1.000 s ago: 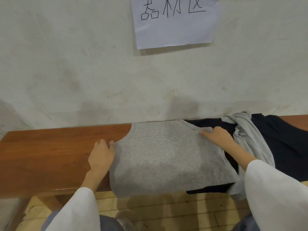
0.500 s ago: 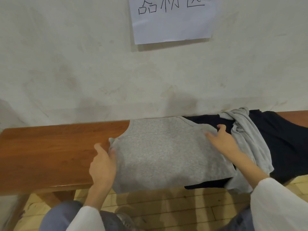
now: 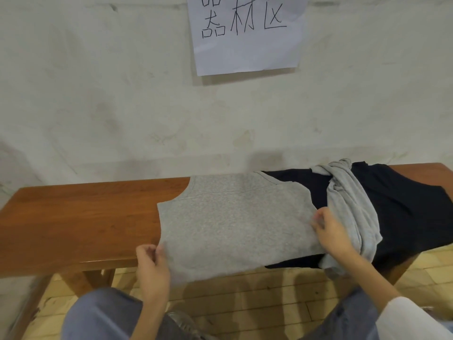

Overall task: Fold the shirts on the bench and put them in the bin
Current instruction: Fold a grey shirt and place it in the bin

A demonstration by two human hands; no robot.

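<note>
grey shirt (image 3: 232,224): lying flat across the middle of the surface (image 3: 85,217), neck end toward the wall (image 3: 98,94), near hem drooping over the front edge, right side overlapping the dark shirt (image 3: 404,212). Being kept spread and smooth, probably so that the coming fold lands square.

left hand (image 3: 152,263): pinching the near left corner of the grey shirt between thumb and curled fingers, right at the front edge. Likely gripping there to take charge of the loose hem.

right hand (image 3: 329,231): curling its fingers round the right edge of the grey shirt, partway up the side, gripping it just beside the pale grey garment (image 3: 348,204). Holding both sides at once, presumably to keep the cloth taut and moving evenly.

dark shirt: lying spread over the right end of the surface, partly under the grey shirt, spilling over the front edge. Waiting unfolded.

pale grey garment: lying bunched and twisted across the dark shirt. Also waiting unfolded.

bin: not showing in view.

paper sign (image 3: 247,33): hanging on the wall above, carrying handwritten characters.

stage, judging: folding of the grey shirt being under way, binning not yet reached.

risk, judging: overhanging hem sliding off the edge, or the right hand catching and dragging the pale grey garment along.
</note>
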